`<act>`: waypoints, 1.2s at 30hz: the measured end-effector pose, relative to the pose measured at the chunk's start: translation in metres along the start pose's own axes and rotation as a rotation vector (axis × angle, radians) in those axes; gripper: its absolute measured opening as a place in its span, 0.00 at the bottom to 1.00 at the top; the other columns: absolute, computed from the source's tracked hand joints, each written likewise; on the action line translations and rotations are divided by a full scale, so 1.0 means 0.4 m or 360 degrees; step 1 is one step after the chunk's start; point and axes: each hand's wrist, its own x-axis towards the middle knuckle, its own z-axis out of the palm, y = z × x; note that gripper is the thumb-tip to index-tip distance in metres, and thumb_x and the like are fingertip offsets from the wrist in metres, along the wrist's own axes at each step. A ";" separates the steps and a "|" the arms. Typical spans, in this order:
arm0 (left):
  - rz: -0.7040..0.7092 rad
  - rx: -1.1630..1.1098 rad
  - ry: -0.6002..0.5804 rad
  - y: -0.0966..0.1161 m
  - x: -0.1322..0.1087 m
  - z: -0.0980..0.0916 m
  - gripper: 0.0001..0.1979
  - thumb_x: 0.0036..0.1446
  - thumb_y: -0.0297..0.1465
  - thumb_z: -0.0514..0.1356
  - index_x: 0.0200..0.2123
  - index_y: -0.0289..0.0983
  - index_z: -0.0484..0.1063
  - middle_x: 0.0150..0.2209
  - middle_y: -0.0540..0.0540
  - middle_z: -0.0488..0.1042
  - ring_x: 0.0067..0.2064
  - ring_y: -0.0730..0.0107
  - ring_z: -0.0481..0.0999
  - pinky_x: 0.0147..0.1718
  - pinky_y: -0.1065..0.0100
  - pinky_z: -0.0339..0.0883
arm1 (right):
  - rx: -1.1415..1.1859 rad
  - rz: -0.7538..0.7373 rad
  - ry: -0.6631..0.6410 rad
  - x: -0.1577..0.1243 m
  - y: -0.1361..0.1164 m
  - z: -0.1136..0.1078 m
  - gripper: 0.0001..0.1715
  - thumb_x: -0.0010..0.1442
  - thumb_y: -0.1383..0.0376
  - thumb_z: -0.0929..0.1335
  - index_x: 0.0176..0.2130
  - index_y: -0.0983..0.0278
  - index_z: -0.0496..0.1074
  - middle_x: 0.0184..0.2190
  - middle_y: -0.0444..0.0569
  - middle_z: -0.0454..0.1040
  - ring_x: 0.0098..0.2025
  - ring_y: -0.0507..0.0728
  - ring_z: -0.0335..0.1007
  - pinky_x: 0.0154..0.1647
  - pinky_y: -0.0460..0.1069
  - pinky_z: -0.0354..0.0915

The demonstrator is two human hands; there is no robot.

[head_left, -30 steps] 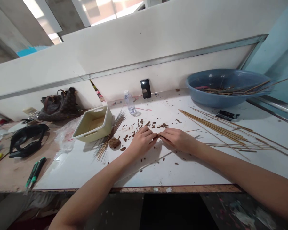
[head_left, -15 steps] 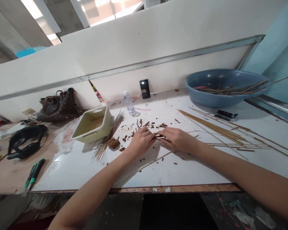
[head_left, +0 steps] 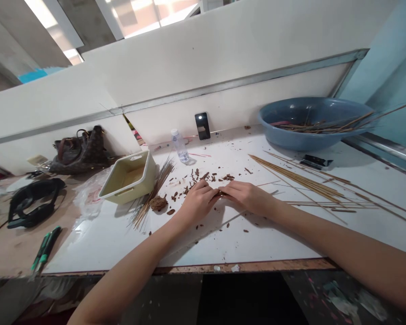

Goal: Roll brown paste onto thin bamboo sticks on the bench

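My left hand (head_left: 200,201) and my right hand (head_left: 246,197) meet fingertip to fingertip over the white work surface. Both have their fingers closed on a small dark brown piece (head_left: 219,193), mostly hidden by the fingers. A thin stick (head_left: 269,183) shows just beyond my right hand; whether it reaches the fingers I cannot tell. Brown crumbs and short bits (head_left: 205,176) lie scattered behind and around the hands. Left of my left hand rests a rough brown lump (head_left: 158,203), beside a bundle of thin sticks (head_left: 157,188).
A yellowish tub (head_left: 128,180) and a clear bottle (head_left: 180,146) stand at left and back. A phone (head_left: 202,126) leans on the partition. Tan sticks (head_left: 297,178) lie right, before a blue basin (head_left: 291,137) of sticks. Cutters (head_left: 46,247) and a black headset (head_left: 35,203) lie far left.
The fingers of my right hand have closed down toward my left fingertips, so less of the brown piece shows between them. The whole view has shifted slightly.
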 end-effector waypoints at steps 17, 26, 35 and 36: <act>-0.0098 -0.0254 -0.0001 0.009 -0.001 0.001 0.16 0.80 0.37 0.58 0.44 0.38 0.84 0.34 0.42 0.83 0.38 0.59 0.75 0.40 0.57 0.75 | -0.0065 0.0014 -0.0087 -0.006 -0.006 0.000 0.14 0.81 0.66 0.63 0.58 0.64 0.76 0.44 0.56 0.82 0.44 0.63 0.80 0.46 0.59 0.79; -0.0086 -0.0087 -0.0187 0.024 0.012 -0.056 0.14 0.78 0.36 0.61 0.43 0.38 0.85 0.36 0.41 0.82 0.42 0.56 0.75 0.42 0.56 0.73 | -0.0047 0.0043 -0.0113 0.001 -0.021 0.001 0.14 0.82 0.60 0.65 0.56 0.64 0.77 0.41 0.55 0.83 0.42 0.63 0.80 0.44 0.58 0.78; -0.0577 -0.0074 -0.0092 0.085 -0.085 -0.197 0.06 0.72 0.33 0.68 0.47 0.39 0.85 0.36 0.44 0.84 0.45 0.53 0.78 0.41 0.58 0.73 | -0.0049 -0.0004 0.0003 0.026 -0.078 0.001 0.15 0.80 0.63 0.67 0.61 0.65 0.76 0.49 0.58 0.85 0.48 0.64 0.83 0.50 0.58 0.78; -0.0621 -0.0051 -0.0119 0.095 -0.099 -0.197 0.04 0.71 0.32 0.69 0.45 0.39 0.85 0.36 0.44 0.84 0.45 0.53 0.78 0.41 0.58 0.73 | -0.0091 -0.0018 -0.0067 0.031 -0.087 0.000 0.13 0.79 0.63 0.68 0.57 0.65 0.78 0.48 0.57 0.85 0.47 0.64 0.82 0.49 0.58 0.77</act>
